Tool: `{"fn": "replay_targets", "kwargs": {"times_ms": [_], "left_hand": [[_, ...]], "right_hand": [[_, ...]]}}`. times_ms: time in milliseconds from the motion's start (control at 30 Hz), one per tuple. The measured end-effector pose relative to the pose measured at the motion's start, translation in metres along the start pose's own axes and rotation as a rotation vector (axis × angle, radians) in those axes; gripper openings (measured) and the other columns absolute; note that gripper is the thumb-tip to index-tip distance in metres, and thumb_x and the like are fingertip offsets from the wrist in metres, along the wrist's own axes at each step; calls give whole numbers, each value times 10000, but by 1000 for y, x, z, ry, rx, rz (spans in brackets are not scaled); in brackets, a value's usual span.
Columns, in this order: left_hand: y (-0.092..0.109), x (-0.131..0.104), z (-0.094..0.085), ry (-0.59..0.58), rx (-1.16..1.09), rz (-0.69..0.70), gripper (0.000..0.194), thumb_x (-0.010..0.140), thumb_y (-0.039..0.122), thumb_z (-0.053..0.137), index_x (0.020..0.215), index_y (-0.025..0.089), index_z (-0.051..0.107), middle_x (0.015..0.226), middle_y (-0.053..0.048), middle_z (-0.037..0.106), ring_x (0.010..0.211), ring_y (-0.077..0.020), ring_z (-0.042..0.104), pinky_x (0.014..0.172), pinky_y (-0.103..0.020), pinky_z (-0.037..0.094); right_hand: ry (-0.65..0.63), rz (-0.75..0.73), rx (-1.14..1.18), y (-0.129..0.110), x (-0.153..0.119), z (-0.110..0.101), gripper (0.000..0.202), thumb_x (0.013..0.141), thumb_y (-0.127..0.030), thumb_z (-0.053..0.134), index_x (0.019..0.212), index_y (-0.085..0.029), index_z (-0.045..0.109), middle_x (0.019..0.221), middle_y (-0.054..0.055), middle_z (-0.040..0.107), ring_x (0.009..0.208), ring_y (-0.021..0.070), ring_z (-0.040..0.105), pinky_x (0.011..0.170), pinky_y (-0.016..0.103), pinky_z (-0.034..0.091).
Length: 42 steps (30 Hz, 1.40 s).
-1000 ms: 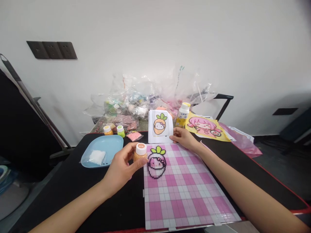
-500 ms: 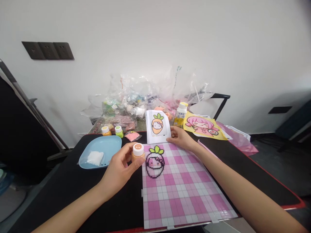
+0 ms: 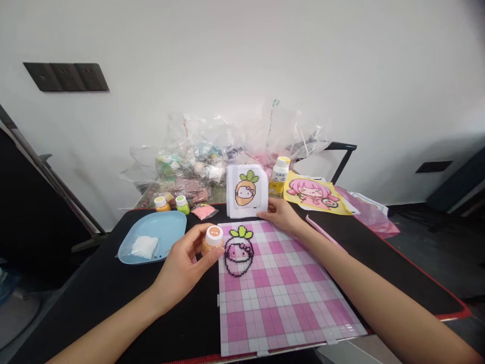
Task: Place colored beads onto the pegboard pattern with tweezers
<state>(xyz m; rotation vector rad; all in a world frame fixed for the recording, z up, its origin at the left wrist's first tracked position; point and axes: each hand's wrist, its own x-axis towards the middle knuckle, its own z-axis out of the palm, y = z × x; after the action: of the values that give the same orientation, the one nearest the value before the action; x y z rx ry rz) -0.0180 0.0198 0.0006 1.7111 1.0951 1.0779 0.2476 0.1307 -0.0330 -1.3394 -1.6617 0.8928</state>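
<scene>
Currently the left hand (image 3: 185,263) has its fingers clamped around a white-capped bead jar (image 3: 213,238), beside the far left corner of the checked board (image 3: 288,298), which reaches the near edge of the bench (image 3: 178,323). Toward the far edge, the right hand (image 3: 283,215) seemingly pinches the pattern sheets (image 3: 246,192), its rear fingers partly hidden. A blue tray (image 3: 170,227) sits toward the left edge.

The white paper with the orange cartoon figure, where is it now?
In the head view, the paper is held up near the centre, behind the pink checked board; the right hand grips its lower right edge, beside the yellow-capped bottle.
</scene>
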Motion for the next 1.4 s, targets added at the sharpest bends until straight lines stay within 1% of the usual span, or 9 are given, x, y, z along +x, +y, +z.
{"fn": "replay_targets", "kwargs": {"times_ms": [67,267,433,633,833,933,1167,1300,1400], "left_hand": [[-1,1,0,4,0,3,295,843,381,679,1084,237,588,1010,-9,686,988,-191,656,872,-295,515],[2,1,0,-4,2,-3,272,846,373,678,1069,244,590,1009,-3,690,988,-188,662,870,-291,516],[2,0,0,-1,1,-18,287,843,380,680,1076,244,585,1009,-8,687,989,-202,663,870,-312,513],[3,-1,1,-15,10,-17,293,844,380,672,1076,227,581,1010,-23,688,982,-215,665,865,-329,520],[5,-1,1,-19,12,-19,295,843,376,673,1076,225,574,1029,-28,687,1005,-214,659,889,-333,517],[5,0,1,-17,13,-19,297,839,380,675,1071,224,576,1029,-30,685,1008,-216,658,882,-331,517],[4,-2,1,-14,13,-18,302,844,384,674,1084,226,581,1025,-28,684,999,-213,660,884,-328,513],[5,-2,1,-19,7,-19,292,847,377,673,1079,225,583,1026,-29,687,996,-211,659,883,-324,512],[5,-2,1,-28,-6,-13,288,847,369,674,1080,224,585,1037,-30,688,1001,-209,656,884,-320,513]], "right_hand": [[1,3,17,-1,-1,2,239,765,-121,685,999,-167,677,1046,59,747,925,198,702,807,315,558],[-44,40,-15,-10,-2,4,195,748,-88,680,930,-158,682,888,53,771,808,213,720,657,291,560],[-4,14,-75,-12,-2,5,225,683,-76,710,890,-156,673,860,49,752,778,196,695,658,276,533],[23,8,-87,-8,-3,-3,151,742,-255,698,845,-168,628,789,28,705,676,153,632,568,248,470],[103,-37,-130,-4,-2,-3,215,695,-285,718,663,-193,526,634,-35,562,584,120,498,533,245,380],[140,-49,-137,-3,-1,-1,210,693,-272,722,692,-197,526,648,-38,557,599,123,496,557,252,391],[120,-50,-144,4,1,3,213,707,-254,723,871,-161,626,789,34,681,675,170,588,614,297,474],[-9,-99,-90,4,2,0,230,758,-195,685,985,-168,661,956,56,734,818,203,670,732,334,541],[-97,-130,-56,2,3,-4,233,782,-142,661,1012,-177,673,1068,51,733,933,220,684,830,362,548]]}}
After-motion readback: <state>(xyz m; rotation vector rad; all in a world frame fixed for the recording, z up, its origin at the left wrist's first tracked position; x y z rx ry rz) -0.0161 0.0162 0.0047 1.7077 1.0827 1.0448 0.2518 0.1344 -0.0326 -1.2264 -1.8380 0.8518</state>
